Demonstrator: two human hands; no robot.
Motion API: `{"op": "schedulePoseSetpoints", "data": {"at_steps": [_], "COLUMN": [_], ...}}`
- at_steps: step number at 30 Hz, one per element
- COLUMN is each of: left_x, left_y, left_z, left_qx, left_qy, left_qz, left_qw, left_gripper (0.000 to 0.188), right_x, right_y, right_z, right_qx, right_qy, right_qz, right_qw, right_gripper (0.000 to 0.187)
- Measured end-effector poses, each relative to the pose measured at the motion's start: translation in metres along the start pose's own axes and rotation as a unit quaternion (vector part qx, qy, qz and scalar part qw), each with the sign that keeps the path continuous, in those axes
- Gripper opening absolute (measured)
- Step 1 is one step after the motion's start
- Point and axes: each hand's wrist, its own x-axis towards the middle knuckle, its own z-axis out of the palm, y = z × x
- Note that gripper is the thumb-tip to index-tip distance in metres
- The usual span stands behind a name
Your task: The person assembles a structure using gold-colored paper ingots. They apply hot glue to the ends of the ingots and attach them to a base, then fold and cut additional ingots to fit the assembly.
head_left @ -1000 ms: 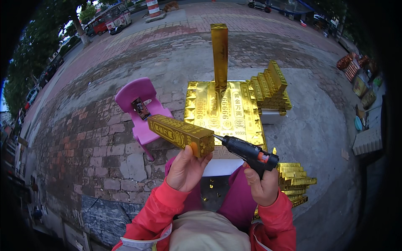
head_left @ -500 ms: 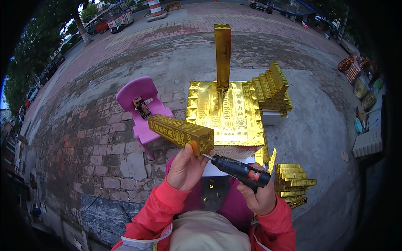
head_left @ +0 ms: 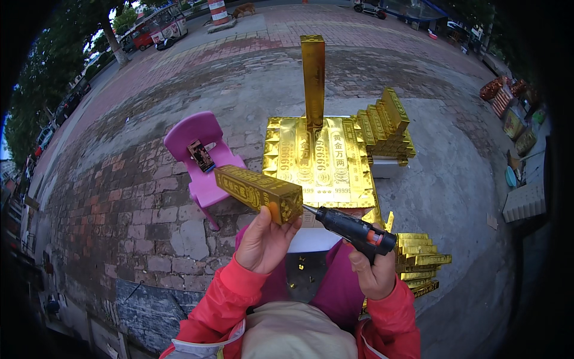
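My left hand (head_left: 263, 240) grips a long gold foil-paper box (head_left: 254, 192) near its closer end, holding it tilted in front of me. My right hand (head_left: 375, 272) is wrapped round a black glue gun (head_left: 353, 228) with an orange-red patch. Its metal nozzle points left at the box's end, close to an upper corner; I cannot tell whether they touch. Behind them, gold foil sheets (head_left: 317, 161) cover the top of a stand. One tall gold box (head_left: 313, 81) stands upright at the back of that surface.
Stacked gold boxes (head_left: 385, 128) stand at the stand's right, and another gold stack (head_left: 418, 257) is lower right. A pink plastic chair (head_left: 200, 143) at left carries a phone (head_left: 201, 155). Bags and a crate (head_left: 523, 203) line the far right. Gold scraps lie between my knees.
The glue gun has shifted right and up along the box's end, from its lower edge toward an upper corner. The held box has turned slightly, showing more of its end.
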Motion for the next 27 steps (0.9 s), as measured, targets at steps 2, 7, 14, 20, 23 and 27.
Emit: {"op": "schedulePoseSetpoints", "data": {"at_steps": [2,7,14,20,23,27], "left_x": [0.000,0.000,0.003,0.016,0.025,0.035], "left_y": [0.000,0.003,0.005,0.013,0.021,0.025], "left_z": [0.000,0.000,0.009,0.012,0.011,0.010], "left_qx": [0.000,0.027,0.076,0.149,0.231,0.329], "left_qy": [-0.004,-0.012,-0.011,-0.019,0.003,0.006], "left_qz": [-0.002,-0.006,0.010,0.060,0.084,0.113], "left_qw": [1.000,1.000,0.997,0.987,0.969,0.938], "left_gripper": [0.042,0.041,0.047,0.042,0.050,0.043], "right_x": [0.002,0.010,0.011,-0.011,-0.046,-0.146], "right_y": [0.000,-0.003,-0.021,0.009,0.072,0.224], "right_z": [0.001,0.002,-0.006,-0.039,-0.091,-0.135], "right_qx": [-0.018,-0.092,-0.309,0.015,0.169,0.558], "right_qy": [-0.009,-0.004,-0.009,0.237,0.383,0.382], "right_qz": [-0.005,-0.101,-0.145,-0.067,0.063,0.228], "right_qw": [1.000,0.991,0.940,0.969,0.906,0.700], "right_gripper": [0.032,0.033,0.037,0.043,0.031,0.026]}}
